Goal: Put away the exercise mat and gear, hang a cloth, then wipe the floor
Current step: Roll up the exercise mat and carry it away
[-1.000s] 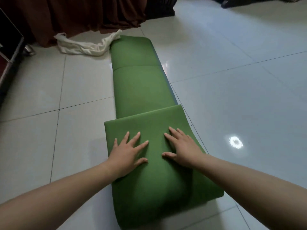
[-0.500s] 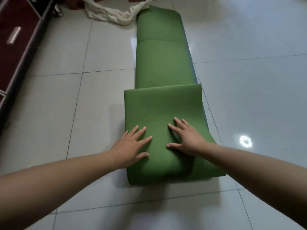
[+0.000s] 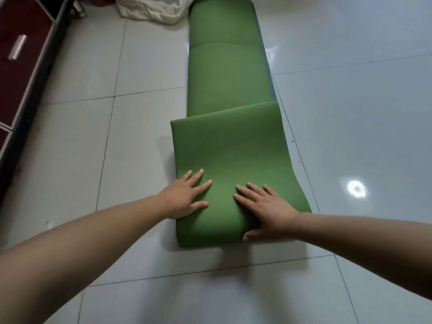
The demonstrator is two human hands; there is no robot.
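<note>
Head: glossy tiled floor [image 3: 350, 118] (dark cabinet [image 3: 21, 66])

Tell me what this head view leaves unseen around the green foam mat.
Head view:
- Crumpled cream cloth: top edge cuts it off.
- Dark red cabinet: left edge cuts it off.
- Green foam exercise mat: its folded flap, left hand and right hand cover the layer beneath.

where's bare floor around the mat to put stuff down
Widest free patch: the floor right of the green mat. Another lies left of it, up to the dark cabinet. Crowded: the mat's far end, where a white cloth lies bunched, and the near fold under the left hand and right hand.
</note>
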